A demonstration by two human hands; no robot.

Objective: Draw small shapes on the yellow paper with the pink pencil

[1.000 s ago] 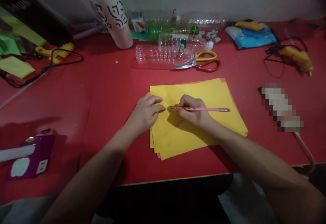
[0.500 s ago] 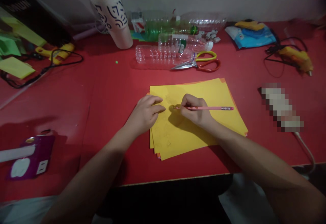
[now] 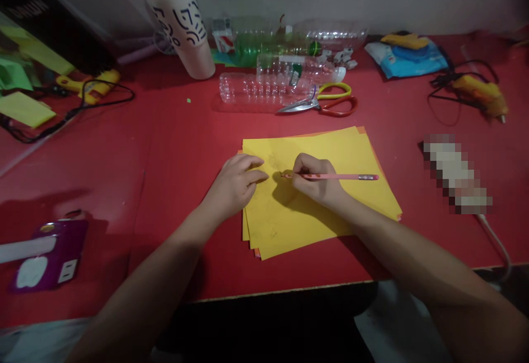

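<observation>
A stack of yellow paper (image 3: 314, 220) lies on the red table, with orange sheet edges showing beneath it. My right hand (image 3: 316, 178) grips a pink pencil (image 3: 345, 177), its tip on the top sheet and its eraser end pointing right. Faint grey pencil marks show on the sheet near the tip and lower down. My left hand (image 3: 239, 181) rests on the paper's left edge, fingers apart and holding nothing.
Scissors (image 3: 318, 104) with yellow and red handles lie beyond the paper, beside clear plastic bottles (image 3: 264, 88). A white tumbler (image 3: 182, 27) stands at the back left. Toward the right are a glue gun (image 3: 479, 96) and a blurred-out item with a cable. A purple case (image 3: 53, 255) lies at left.
Almost nothing differs. The pencil's eraser end sits very slightly lower, and both hands keep their places on the paper.
</observation>
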